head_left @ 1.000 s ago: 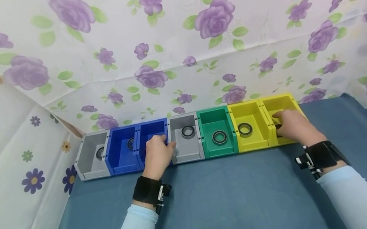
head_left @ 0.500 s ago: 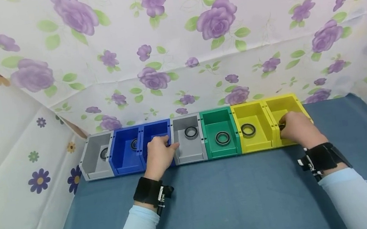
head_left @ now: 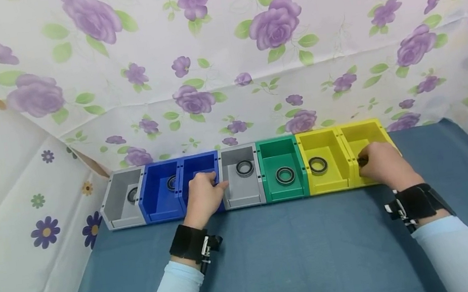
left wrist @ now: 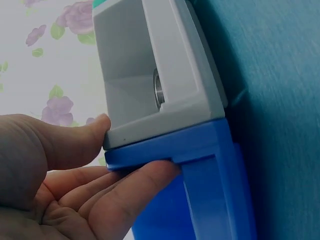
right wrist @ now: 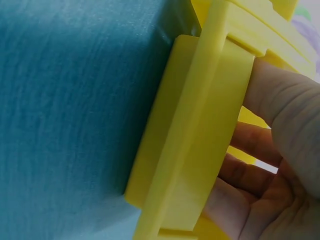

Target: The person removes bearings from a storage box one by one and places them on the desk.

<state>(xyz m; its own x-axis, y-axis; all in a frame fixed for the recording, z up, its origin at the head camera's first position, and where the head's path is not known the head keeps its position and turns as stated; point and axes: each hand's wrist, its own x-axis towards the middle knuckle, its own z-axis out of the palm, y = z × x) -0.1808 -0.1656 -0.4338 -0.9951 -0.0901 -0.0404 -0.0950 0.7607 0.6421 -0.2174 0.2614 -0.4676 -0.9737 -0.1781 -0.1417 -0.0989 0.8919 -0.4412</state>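
My left hand pinches the adjoining walls of the right-hand blue bin and the middle grey bin, its thumb on the grey side and fingers inside the blue one. Whatever lies in that blue bin is hidden. My right hand reaches down into the rightmost yellow bin, where its fingertips hold a dark ring bearing, mostly covered by the hand. In the right wrist view, the front wall of the yellow bin conceals the fingertips and the bearing.
Single bearings lie in the middle grey bin, the green bin, the left yellow bin, the left blue bin and the end grey bin. The row stands on blue cloth before a flowered curtain.
My right hand's fingers have closed on the bearing in the rightmost yellow bin, and the hand has shifted slightly right. The left hand stays at the same bin walls.
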